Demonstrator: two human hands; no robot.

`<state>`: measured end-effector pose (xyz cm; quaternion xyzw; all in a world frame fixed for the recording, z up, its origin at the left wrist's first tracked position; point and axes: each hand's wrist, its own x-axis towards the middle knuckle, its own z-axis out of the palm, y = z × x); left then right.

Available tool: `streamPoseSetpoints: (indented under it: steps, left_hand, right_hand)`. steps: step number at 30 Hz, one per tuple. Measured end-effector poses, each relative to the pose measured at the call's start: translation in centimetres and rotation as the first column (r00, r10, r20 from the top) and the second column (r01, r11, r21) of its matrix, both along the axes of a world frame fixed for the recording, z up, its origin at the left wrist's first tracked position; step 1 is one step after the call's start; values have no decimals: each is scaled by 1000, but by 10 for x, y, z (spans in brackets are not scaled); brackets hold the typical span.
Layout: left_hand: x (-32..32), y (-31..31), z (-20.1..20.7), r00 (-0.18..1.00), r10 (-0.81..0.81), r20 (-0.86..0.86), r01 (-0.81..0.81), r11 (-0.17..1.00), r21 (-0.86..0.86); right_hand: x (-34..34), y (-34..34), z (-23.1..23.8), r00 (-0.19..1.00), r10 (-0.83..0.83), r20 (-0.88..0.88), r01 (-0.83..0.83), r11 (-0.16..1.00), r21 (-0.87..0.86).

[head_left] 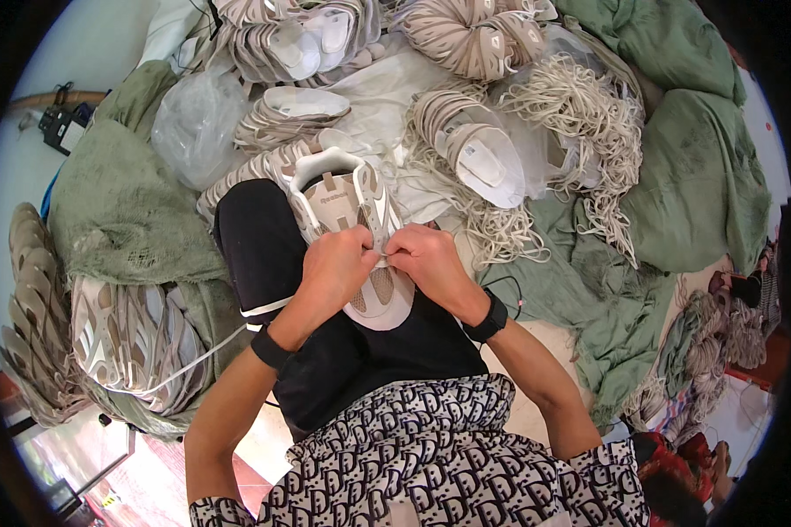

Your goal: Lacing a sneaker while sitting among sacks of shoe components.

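A beige and white shoe upper [336, 195] lies across my black-trousered lap, its toe toward me and its heel opening away. Over its lacing area my left hand [338, 263] is closed in a pinch at the eyelets. My right hand [426, 263] pinches right beside it, the fingertips of both almost touching. A bit of white shoelace [381, 261] shows between the fingers; the rest of it is hidden. Dark bands circle both wrists.
Stacked shoe uppers [475, 39] stand at the far side, with another stack [132, 342] at left. A heap of cream laces [580, 114] hangs at right near white-lined uppers [483, 162]. Green cloth [694, 176] and a clear plastic bag [200, 123] surround them.
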<state>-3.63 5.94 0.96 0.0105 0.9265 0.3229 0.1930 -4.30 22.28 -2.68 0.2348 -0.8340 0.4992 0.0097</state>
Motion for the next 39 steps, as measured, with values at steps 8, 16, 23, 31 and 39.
streamPoseSetpoints:
  steps: [8,16,23,31,39]
  left_hand:
    - [2,-5,-8,992,19,-125,-8,996,93]
    - [5,4,-7,988,91,-127,-66,981,185]
    - [1,8,-5,989,116,-87,-92,964,249]
    - [-1,5,0,998,-2,-62,17,969,245]
    - [-5,2,4,998,-9,-61,17,992,124]
  right_hand:
    - [0,-8,-1,999,21,-42,-14,987,157]
    - [-10,-13,14,939,6,-345,111,942,318]
    - [-17,-8,11,795,-2,607,23,999,-27]
    - [-13,3,8,981,128,-147,-117,989,86]
    - [-31,6,15,882,421,-211,-257,806,533]
